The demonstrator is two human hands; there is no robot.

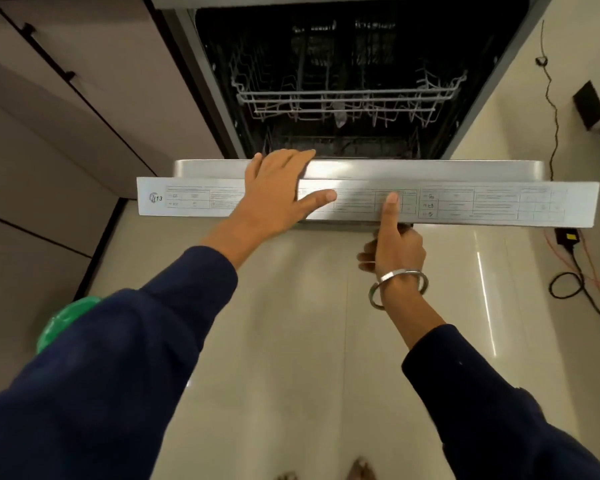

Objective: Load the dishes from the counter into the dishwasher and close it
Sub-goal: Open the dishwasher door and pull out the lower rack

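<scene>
Stainless steel door edge [430, 169] of the dishwasher is under both your hands. Left hand [278, 192] lies flat on top of that edge, fingers straight and spread, thumb out along the paper label strip [482, 204]. Right hand [395, 247] grips from below the same edge: thumb pressed up on the label face, other fingers curled under the door lip, steel bangle [399, 284] at the wrist. Both arms reach forward, dark blue sleeves, left extended further than right.

Door sits partly open, tilted toward you, edge below the dark tub opening. Behind the edge, the wire rack [347, 98] looks empty; no dishes visible anywhere, surface not in view. So loading looks not yet started; whether the door is heading down or up, cannot tell.

Handling guess: door is heavy, rigid, hinged at the bottom, likely spring-loaded. Steel is smooth, may slip. Hold near the middle of the top edge. Label strip is thin paper, overhangs both door ends, could tear. Green object [66, 323] sits left of your left sleeve.
</scene>
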